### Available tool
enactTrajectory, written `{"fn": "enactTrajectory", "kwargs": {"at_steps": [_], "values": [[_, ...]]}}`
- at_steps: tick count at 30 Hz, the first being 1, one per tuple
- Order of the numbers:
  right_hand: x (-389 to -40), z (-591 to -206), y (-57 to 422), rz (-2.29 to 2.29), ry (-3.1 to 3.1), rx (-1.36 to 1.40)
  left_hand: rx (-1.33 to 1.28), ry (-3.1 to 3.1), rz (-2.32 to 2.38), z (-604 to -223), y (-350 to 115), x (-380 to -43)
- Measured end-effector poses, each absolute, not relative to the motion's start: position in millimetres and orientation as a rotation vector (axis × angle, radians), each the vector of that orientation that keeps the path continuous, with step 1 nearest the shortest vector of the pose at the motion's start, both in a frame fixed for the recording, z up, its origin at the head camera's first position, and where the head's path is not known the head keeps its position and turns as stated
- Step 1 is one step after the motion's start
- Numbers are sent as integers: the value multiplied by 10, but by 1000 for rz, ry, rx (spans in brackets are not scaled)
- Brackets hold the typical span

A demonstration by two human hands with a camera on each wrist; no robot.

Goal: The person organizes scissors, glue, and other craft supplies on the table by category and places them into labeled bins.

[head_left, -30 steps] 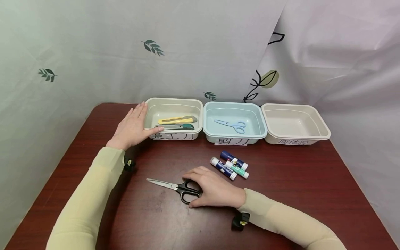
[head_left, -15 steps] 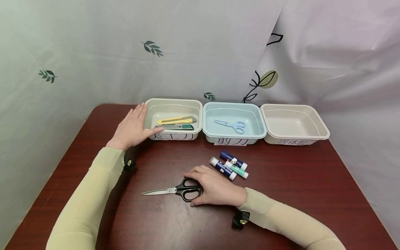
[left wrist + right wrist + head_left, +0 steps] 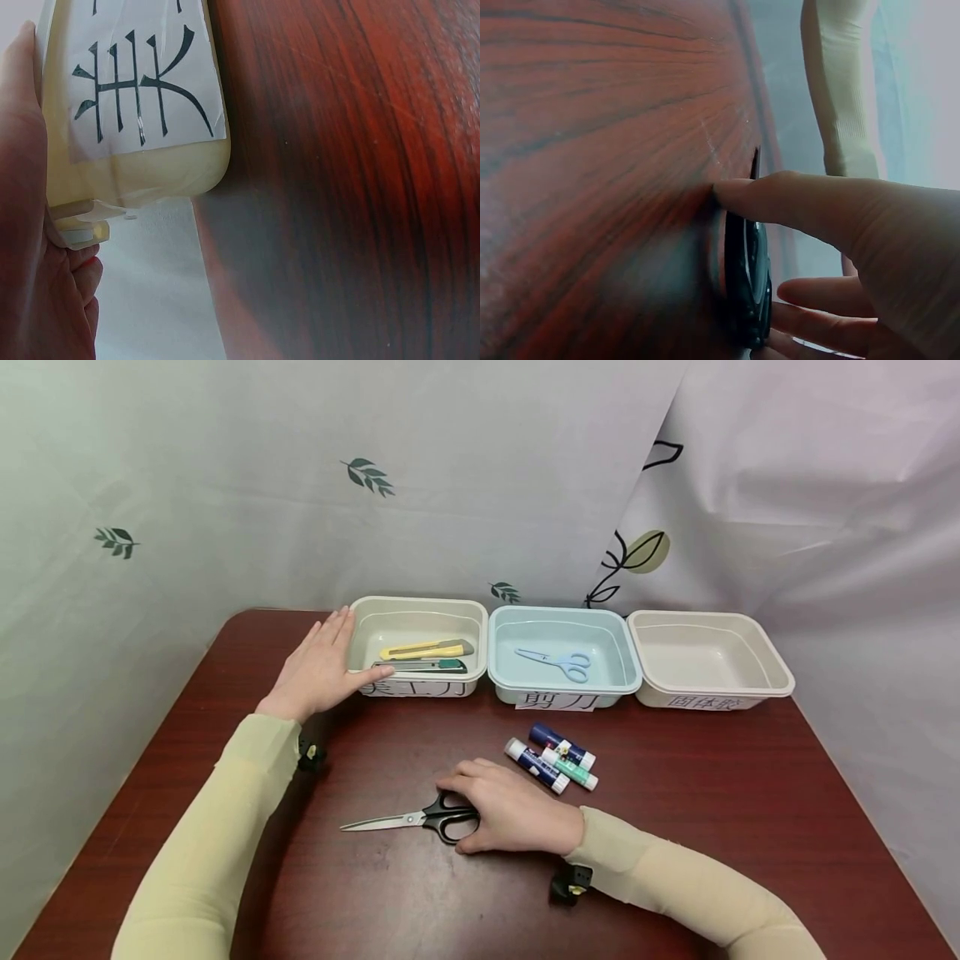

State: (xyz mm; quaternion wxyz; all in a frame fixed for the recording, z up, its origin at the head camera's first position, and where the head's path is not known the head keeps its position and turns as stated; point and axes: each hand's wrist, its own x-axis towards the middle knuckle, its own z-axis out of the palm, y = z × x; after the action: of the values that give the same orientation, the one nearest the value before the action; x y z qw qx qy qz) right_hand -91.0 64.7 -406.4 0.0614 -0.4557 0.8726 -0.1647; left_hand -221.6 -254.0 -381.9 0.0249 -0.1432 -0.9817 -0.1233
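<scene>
In the head view, my right hand (image 3: pixel 517 807) holds the handles of black-handled scissors (image 3: pixel 444 818) lying on the table, thumb on the near side and fingers on the far side. Their blades point left and look closed. The right wrist view shows my thumb (image 3: pixel 780 199) against the dark handle (image 3: pixel 750 277). My left hand (image 3: pixel 313 664) rests against the left corner of a beige bin (image 3: pixel 420 604), fingers straight along its side and thumb at the front rim. A yellow utility knife (image 3: pixel 426 650) and a green-and-grey one (image 3: pixel 422 666) lie inside.
A light blue bin (image 3: pixel 564 685) with small blue scissors (image 3: pixel 558 663) stands in the middle of the row. Another beige bin (image 3: pixel 708 685) is at the right. Several glue sticks (image 3: pixel 537 766) lie in front of the blue bin. A curtain (image 3: pixel 450 485) hangs behind the table.
The black scissors have turned, their tips swinging toward the near side and slightly left. My right hand has shifted slightly further over the handles. The left hand stays at the bin.
</scene>
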Motion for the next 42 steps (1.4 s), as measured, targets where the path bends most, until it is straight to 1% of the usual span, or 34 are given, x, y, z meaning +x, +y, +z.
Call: {"fn": "enactTrajectory", "kwargs": {"at_steps": [14,23,32,42], "values": [[-941,-3967,639,-275,2649,-1426,-446,-3033,-384,-3814,-2539,-2208],[-936,-3944,681,-220,2646,-1427,-448,-3039,-390,-3815,-2543,-2200],[-941,-3953,732,-254,2678,-1453,-453,-3021,-384,-3829,-2543,-2205],[-999,-3935,850,-393,2708,-1430,-457,-3022,-385,-3823,-2538,-2224]]}}
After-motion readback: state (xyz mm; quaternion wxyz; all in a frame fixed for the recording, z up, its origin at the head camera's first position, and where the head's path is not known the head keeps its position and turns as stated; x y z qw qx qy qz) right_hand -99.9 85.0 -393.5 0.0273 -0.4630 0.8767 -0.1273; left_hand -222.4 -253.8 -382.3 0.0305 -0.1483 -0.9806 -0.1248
